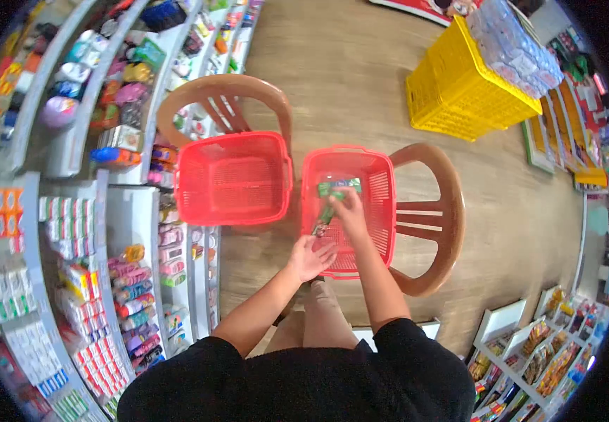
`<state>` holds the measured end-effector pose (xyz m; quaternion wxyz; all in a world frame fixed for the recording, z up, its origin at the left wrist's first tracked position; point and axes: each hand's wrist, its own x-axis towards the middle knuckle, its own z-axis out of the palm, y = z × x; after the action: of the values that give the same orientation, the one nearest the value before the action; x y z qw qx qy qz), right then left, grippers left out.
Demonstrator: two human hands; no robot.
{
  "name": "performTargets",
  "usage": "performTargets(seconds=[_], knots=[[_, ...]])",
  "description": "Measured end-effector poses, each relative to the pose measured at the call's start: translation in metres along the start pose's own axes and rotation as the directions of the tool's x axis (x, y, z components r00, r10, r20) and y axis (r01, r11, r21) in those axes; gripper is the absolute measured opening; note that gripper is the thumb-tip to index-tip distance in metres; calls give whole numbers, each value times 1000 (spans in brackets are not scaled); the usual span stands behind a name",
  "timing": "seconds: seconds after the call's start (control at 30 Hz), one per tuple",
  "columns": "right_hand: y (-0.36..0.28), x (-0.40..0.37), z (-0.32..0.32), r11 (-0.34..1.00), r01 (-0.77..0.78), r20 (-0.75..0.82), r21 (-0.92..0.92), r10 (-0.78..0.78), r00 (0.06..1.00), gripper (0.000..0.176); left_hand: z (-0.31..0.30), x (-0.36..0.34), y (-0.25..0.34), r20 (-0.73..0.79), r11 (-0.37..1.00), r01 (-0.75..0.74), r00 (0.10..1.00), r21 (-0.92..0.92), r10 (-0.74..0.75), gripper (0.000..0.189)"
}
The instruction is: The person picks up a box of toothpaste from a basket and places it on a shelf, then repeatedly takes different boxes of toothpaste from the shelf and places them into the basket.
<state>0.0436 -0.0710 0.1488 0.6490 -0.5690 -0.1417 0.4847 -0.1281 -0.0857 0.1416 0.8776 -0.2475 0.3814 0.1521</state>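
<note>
Two red plastic baskets rest on brown chairs. Over the right red basket (pixel 382 165), my right hand (pixel 350 209) is closed on a small green packet (pixel 327 211), which hangs down and to the left from my fingers. Behind that hand, another green packet (pixel 348 183) lies in the basket, partly covered by my fingers. My left hand (pixel 311 258) is at the near left rim, palm turned up and fingers spread, right below the lower end of the held packet. The left red basket (pixel 232 177) has nothing in it.
One brown chair (pixel 448 211) stands under the right basket, another brown chair (pixel 248 86) under the left. Shelves of packaged goods (pixel 135 295) line the left side. A yellow crate (pixel 452 84) with wrapped bottles (pixel 512 46) stands at the far right; racks of snack packets (pixel 536 352) are at lower right.
</note>
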Motion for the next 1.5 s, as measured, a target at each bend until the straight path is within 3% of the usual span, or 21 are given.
performTargets(seconds=[0.07, 0.1, 0.13, 0.17, 0.23, 0.27, 0.33, 0.37, 0.47, 0.53, 0.63, 0.8, 0.9, 0.97, 1.1, 1.23, 1.27, 1.33, 1.4, 1.43, 1.5], knots=[[-26, -20, 34, 974, 207, 527, -89, -130, 840, 21, 7, -39, 6, 77, 992, -107, 992, 69, 101, 32], [-42, -36, 49, 975, 208, 558, -83, -128, 820, 21, 1, -54, 17, 239, 993, -115, 964, -25, 118, 34], [-64, -56, 66, 924, 325, 705, -200, -95, 703, 25, -4, -70, 28, 397, 987, -111, 906, -117, 149, 37], [-82, -79, 82, 844, 455, 823, -282, -30, 567, 28, 2, -97, 32, 407, 980, -143, 894, -141, 189, 37], [-109, -121, 111, 737, 629, 901, -246, -65, 428, 31, 22, -159, 40, 304, 828, -499, 854, 256, 422, 38], [-113, -141, 121, 605, 771, 945, -198, -93, 315, 34, 16, -182, 48, 311, 815, -534, 832, 225, 459, 38], [-106, -171, 135, 587, 798, 972, -137, -76, 223, 36, 2, -227, 59, 529, 775, -579, 754, 255, 389, 37], [-106, -186, 143, 496, 865, 982, -79, -111, 153, 37, -2, -252, 54, 495, 658, -712, 675, 245, 547, 36], [-102, -230, 168, 347, 936, 986, 56, -165, 2, 38, -31, -323, 39, 501, 458, -853, 519, 250, 693, 39], [-90, -256, 185, 341, 934, 978, 110, -206, -39, 36, -69, -357, 34, 468, 460, -875, 474, 151, 746, 49], [-61, -292, 210, 344, 916, 953, 205, -284, -107, 34, -141, -402, 25, 219, 326, -935, 351, 142, 911, 56], [-24, -354, 258, 351, 879, 929, 323, -293, -224, 30, -241, -493, -38, 42, 185, -979, 189, 86, 981, 44], [-10, -390, 293, 243, 872, 880, 425, -338, -335, 29, -303, -540, -86, 96, 93, -953, 126, 290, 987, 41], [3, -421, 320, 169, 854, 840, 492, -349, -415, 30, -316, -579, -131, 211, -22, -582, 258, 813, 943, 41], [37, -497, 361, 240, 712, 747, 660, -303, -591, 30, -353, -598, -184, 287, -39, -595, 327, 803, 900, 41], [76, -566, 392, 349, 636, 726, 688, -341, -598, 33, -413, -596, -212, 273, 48, -724, 319, 689, 908, 42], [88, -580, 396, 353, 622, 715, 699, -341, -610, 33, -424, -597, -222, 239, 34, -803, 217, 595, 947, 42], [111, -603, 401, 498, 623, 796, 603, -425, -431, 32, -439, -610, -237, 184, 3, -871, 107, 491, 977, 43], [113, -621, 405, 507, 635, 812, 582, -395, -429, 39, -448, -635, -251, -17, -28, -892, -41, 451, 999, 37], [119, -629, 406, 600, 635, 873, 487, -346, -343, 42, -462, -642, -249, -76, -87, -880, -138, 467, 988, 35], [128, -637, 409, 681, 657, 946, 323, -215, -242, 54, -494, -659, -232, -138, -110, -888, -189, 446, 972, 36]])
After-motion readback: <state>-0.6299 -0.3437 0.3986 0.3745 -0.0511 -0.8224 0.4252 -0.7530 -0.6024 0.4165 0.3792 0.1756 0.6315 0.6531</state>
